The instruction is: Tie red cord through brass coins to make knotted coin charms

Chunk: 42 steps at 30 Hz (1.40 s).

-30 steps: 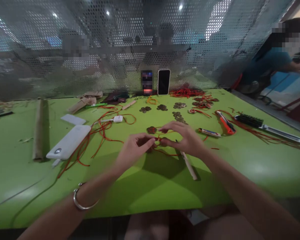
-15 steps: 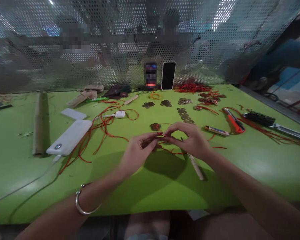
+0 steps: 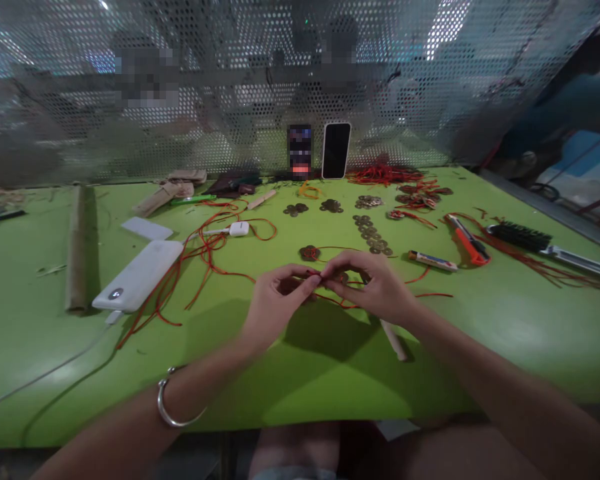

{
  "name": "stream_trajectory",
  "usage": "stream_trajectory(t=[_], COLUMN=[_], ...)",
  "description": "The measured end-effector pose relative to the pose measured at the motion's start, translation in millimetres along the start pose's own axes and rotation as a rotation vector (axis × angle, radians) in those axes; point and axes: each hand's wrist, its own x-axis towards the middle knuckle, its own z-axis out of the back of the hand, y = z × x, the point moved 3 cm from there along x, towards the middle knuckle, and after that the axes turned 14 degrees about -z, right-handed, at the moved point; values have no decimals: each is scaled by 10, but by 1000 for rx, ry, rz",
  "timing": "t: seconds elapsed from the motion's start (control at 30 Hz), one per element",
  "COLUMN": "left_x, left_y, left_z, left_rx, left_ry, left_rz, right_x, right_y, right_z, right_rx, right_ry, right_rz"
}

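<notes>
My left hand [image 3: 280, 300] and my right hand [image 3: 377, 287] meet over the middle of the green table, thumb and fingertips of each pinched together. Between them is a red cord [image 3: 336, 304], whose loose ends trail past both hands. Some coins [image 3: 344, 279] show dimly behind my right fingers; whether they hang on the cord I cannot tell. Just beyond my fingertips lies a coin cluster [image 3: 309, 253] with red cord through it. A pale stick-like handle [image 3: 394, 341] pokes out from under my right hand.
Holed coins [image 3: 371, 235] lie in groups further back. At right are a glue stick [image 3: 433, 261], a red utility knife [image 3: 467, 241] and a black brush [image 3: 520, 235]. A white power bank [image 3: 139, 275] and tangled red cords occupy the left. A phone [image 3: 337, 151] leans against the perforated screen [image 3: 230, 100].
My fingertips have drawn closer together and shifted slightly left. My right hand has dropped a little and covers more of the pale handle.
</notes>
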Motion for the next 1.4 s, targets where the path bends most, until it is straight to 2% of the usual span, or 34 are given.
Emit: stream_trajectory(t=[0.1,0.23,0.4,0.5,0.57,0.63,0.7,0.77,0.87,0.97,1.07,1.13,1.2,1.27,1.4], left_x=[1,5,49,101,140,169,168,125,-11,-182,-289,-281,-195,-58,187], left_y=[-25,-111,-214,-242,-296,-400,-521,-594,-513,-266,-76,-42,-59,-90,-82], left_z=[-12,-73,-173,-242,-270,-270,-249,-217,-152,-95,-97,-138,-203,-290,-502], left_rx=[17,100,208,128,36,36,143,284,467,613,747,828,897,962,1154], left_ry=[11,108,169,230,235,228,256,341,506,627,684,695,680,662,742], left_rz=[-23,-84,-201,-160,-129,-149,-192,-209,-176,-175,-313,-438,-514,-524,-411], right_x=[-2,5,12,8,1,-24,-79,-156,-307,-458,-543,-566,-571,-567,-580], right_y=[49,147,184,209,219,201,151,78,-62,-209,-338,-409,-451,-463,-433], right_z=[7,45,63,113,180,264,326,335,301,351,436,471,485,482,491], right_rx=[-2,-43,-52,-34,53,193,303,317,148,-230,-694,-892,-966,-986,-965], right_ry=[-30,-101,-108,-132,-191,-308,-406,-377,-165,-63,36,126,175,178,98], right_rz=[2,65,75,89,64,3,-72,-151,-230,-181,-22,84,145,169,217])
